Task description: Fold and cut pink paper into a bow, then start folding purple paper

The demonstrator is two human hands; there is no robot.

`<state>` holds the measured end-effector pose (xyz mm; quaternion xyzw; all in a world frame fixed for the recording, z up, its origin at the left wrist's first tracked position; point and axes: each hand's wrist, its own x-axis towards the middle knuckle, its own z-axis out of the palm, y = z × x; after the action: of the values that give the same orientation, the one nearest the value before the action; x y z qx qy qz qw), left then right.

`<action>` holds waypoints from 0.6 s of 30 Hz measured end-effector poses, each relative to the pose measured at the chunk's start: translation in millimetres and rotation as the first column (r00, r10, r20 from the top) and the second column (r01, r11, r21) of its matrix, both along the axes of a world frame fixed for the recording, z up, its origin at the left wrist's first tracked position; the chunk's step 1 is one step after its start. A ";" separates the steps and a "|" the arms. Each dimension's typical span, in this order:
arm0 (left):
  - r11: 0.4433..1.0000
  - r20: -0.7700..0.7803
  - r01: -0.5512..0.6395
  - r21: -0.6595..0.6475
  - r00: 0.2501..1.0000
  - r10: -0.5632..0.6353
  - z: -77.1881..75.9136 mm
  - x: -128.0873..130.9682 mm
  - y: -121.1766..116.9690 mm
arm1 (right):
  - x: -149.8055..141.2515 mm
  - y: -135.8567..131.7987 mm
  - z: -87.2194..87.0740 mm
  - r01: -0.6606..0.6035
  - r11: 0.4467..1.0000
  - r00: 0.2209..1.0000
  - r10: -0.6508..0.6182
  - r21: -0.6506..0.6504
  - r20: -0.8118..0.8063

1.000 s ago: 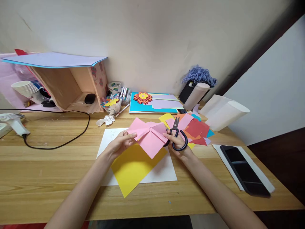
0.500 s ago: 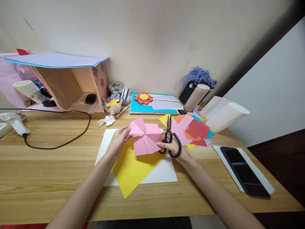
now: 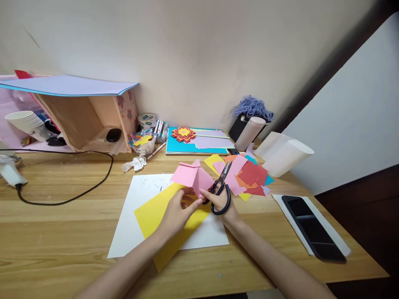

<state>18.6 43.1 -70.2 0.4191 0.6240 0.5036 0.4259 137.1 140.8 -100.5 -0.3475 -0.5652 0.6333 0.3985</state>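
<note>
A folded, creased piece of pink paper [image 3: 188,175] is held up over the yellow sheet. My left hand [image 3: 177,211] has come in beneath it, thumb and fingers closed at its lower corner. My right hand [image 3: 222,201] pinches the same corner between thumb and fingers. Black-handled scissors [image 3: 223,178] hang on that right hand too, blades pointing up and away from the pink paper. Below both hands a yellow sheet [image 3: 152,211] lies at an angle on a white sheet [image 3: 121,236], which has small marks near its top.
Coloured paper scraps [image 3: 254,174] lie to the right, with a phone [image 3: 311,228] beyond. A layered paper flower [image 3: 183,134] rests on blue card [image 3: 177,146] at the back. On the left are an open box [image 3: 93,112] and a glue gun [image 3: 12,172] with its black cord.
My left hand has shifted from the pink paper's left edge to its lower corner. The pink paper has tilted and folded up. The scissors lean further right, and the view has shifted slightly.
</note>
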 end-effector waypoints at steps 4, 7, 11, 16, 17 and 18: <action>0.996 0.164 -0.084 0.017 0.983 0.080 -3.3 -4.7 4.5 | -7.1 -17.6 -2.7 -0.075 0.994 0.997 0.077 -0.074 0.030; 0.983 0.212 -0.185 -0.003 0.960 0.182 -2.0 -14.3 7.3 | -8.6 -25.1 -0.9 -0.147 0.984 0.988 0.151 -0.103 0.030; 0.964 0.204 -0.266 0.029 0.945 0.255 0.7 -33.7 12.0 | -3.8 -22.4 3.8 -0.313 0.935 0.949 0.303 -0.165 -0.083; 0.956 0.277 -0.282 0.083 0.928 0.250 -1.2 -60.4 17.8 | 4.2 -21.0 7.0 -0.588 0.750 0.809 0.549 -0.304 -0.212; 0.953 0.290 -0.291 0.082 0.922 0.256 -2.4 -64.0 18.7 | 5.3 -22.5 6.8 -0.635 0.710 0.772 0.594 -0.303 -0.225; 0.952 0.299 -0.296 0.079 0.918 0.261 -3.8 -66.5 19.4 | 6.1 -24.4 6.4 -0.675 0.672 0.737 0.632 -0.304 -0.238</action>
<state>-47.9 62.5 -73.9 0.2743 0.5773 0.6516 0.4086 143.2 116.5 -94.1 -0.1544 -0.4982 0.8469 0.1033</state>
